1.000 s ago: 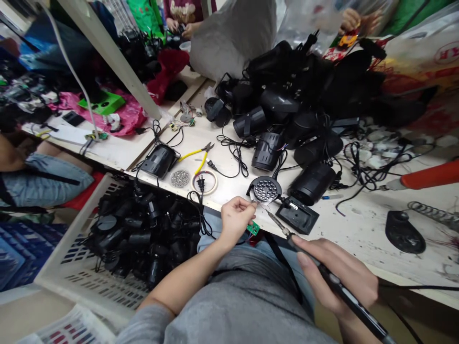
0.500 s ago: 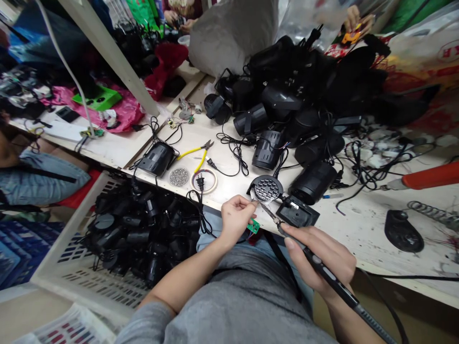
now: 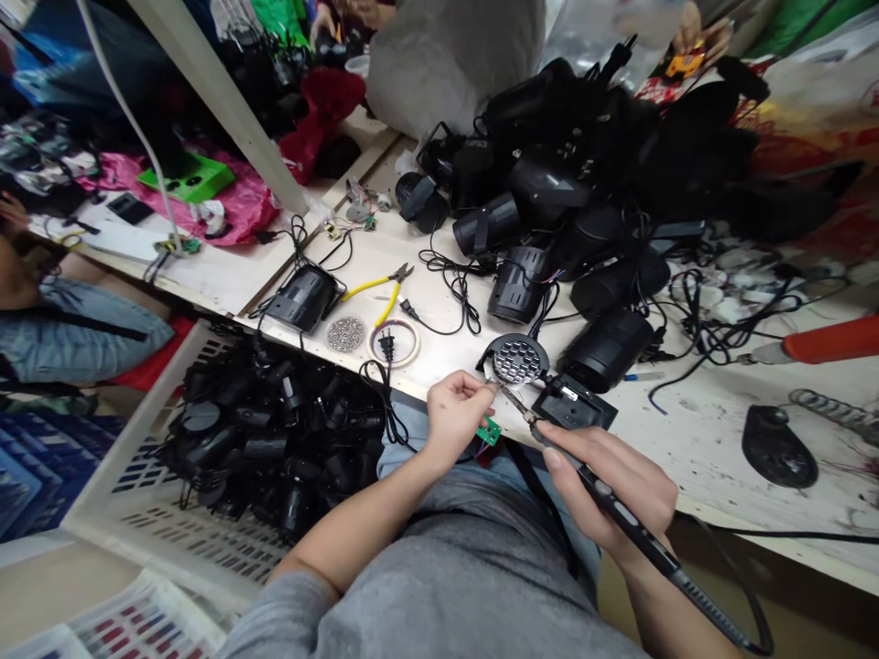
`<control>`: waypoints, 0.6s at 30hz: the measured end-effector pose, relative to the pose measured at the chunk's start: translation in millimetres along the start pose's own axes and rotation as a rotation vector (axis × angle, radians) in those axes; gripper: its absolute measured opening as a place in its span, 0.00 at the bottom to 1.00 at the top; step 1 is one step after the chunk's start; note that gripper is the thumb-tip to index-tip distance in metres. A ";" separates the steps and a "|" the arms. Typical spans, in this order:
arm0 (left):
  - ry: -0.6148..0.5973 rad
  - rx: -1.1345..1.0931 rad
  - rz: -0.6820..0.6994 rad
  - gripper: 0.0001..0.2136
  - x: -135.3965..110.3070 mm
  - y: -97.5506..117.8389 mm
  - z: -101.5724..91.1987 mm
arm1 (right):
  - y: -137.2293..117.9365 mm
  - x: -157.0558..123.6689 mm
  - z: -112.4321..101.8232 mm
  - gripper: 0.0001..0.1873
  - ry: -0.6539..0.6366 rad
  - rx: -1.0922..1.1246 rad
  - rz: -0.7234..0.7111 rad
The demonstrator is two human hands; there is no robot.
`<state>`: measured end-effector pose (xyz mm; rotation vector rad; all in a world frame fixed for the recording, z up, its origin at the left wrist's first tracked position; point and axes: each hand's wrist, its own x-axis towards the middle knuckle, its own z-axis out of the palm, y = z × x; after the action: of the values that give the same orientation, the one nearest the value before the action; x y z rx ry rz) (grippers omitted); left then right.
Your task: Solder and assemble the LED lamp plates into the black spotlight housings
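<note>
My right hand (image 3: 618, 485) is wrapped round a black soldering iron (image 3: 611, 499), its tip pointing up and left toward my other hand. At the table's front edge my left hand (image 3: 457, 412) is closed in a pinch by the iron's tip. What its fingertips hold is too small to make out. Just below them shows a small green circuit board (image 3: 489, 432) with thin wires. A round black lamp head with a honeycomb face (image 3: 518, 358) lies right beyond the fingertips. Beside it are an open black housing (image 3: 573, 407) and a black cylindrical housing (image 3: 608, 350).
Black lamp housings with cords (image 3: 549, 174) are heaped at the back. Yellow-handled cutters (image 3: 389, 297), a tape roll (image 3: 416, 346) and a metal mesh disc (image 3: 345, 334) lie left. A white crate (image 3: 103, 508) stands below. An orange-handled tool (image 3: 834, 340) is at right.
The view has shifted slightly, so the table things appear a little further right. Both my hands keep nearly the same pose, with the iron's tip still by my left fingertips.
</note>
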<state>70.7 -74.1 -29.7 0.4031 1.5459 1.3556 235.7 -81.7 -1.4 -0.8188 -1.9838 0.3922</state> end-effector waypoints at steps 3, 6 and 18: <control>0.006 -0.002 0.000 0.15 -0.3 0.3 0.1 | 2.2 -0.2 -0.9 0.16 -0.022 0.006 -0.009; -0.007 -0.004 -0.002 0.16 -0.3 0.2 0.1 | 4.0 0.3 -1.8 0.16 -0.041 0.001 -0.023; -0.010 -0.030 -0.028 0.16 -1.5 3.7 0.7 | 5.2 -0.2 -3.0 0.16 -0.052 -0.017 -0.017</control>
<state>70.7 -73.7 -25.7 0.3678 1.5162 1.3521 240.3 -78.2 -2.9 -0.8093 -2.0439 0.3903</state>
